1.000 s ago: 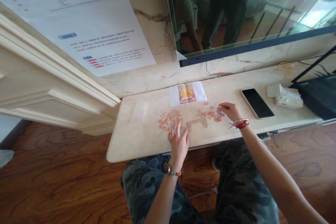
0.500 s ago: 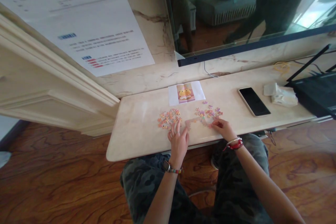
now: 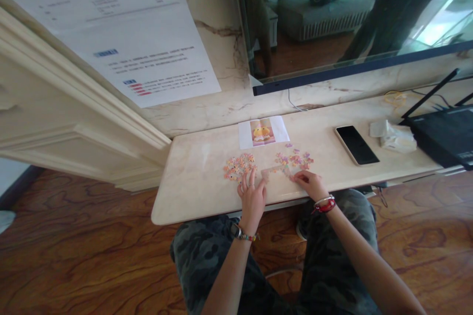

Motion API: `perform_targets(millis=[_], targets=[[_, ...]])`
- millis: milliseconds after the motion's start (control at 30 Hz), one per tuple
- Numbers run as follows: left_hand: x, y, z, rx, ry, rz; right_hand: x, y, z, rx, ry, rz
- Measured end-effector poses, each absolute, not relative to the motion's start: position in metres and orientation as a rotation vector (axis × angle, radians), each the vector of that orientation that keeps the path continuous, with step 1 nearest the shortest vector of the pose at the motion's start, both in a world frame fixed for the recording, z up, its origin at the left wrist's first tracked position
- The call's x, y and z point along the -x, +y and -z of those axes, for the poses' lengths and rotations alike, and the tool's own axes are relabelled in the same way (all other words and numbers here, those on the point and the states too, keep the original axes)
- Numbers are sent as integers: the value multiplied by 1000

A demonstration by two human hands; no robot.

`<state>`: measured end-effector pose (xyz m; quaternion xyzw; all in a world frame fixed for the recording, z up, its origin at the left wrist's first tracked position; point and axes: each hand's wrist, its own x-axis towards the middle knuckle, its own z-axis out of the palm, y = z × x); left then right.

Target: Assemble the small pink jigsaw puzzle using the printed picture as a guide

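The joined strip of puzzle pieces [image 3: 275,173] lies on the desk [image 3: 192,192] between the hands: the left hand [image 3: 252,198] rests with its grip spread flat just below the orange pile of loose pieces [image 3: 239,166], while the right hand [image 3: 309,183] has its fingertips drawn together at the strip's right end. The fit would likely go best with the left hand steadying the strip while the right eases a piece in flat, checked against the reference picture [image 3: 263,133]. Whether the right grip pinches a piece cannot be told; the pieces' shapes are too small to read.
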<state>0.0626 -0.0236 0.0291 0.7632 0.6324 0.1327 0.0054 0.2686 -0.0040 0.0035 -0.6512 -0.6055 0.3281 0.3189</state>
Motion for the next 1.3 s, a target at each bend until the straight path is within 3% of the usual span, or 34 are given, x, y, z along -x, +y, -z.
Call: perform_targets(millis=[400, 933, 1300], targets=[[-63, -22, -30, -2366, 1981, -375, -280, -1, -2, 1727, -1514, -792], [-62, -22, -28, -2411, 1972, -355, -326, 31, 0, 1966, -1775, -365], [-61, -23, -30, -2430, 1978, -341, -293, 72, -5, 1977, -2007, -411]])
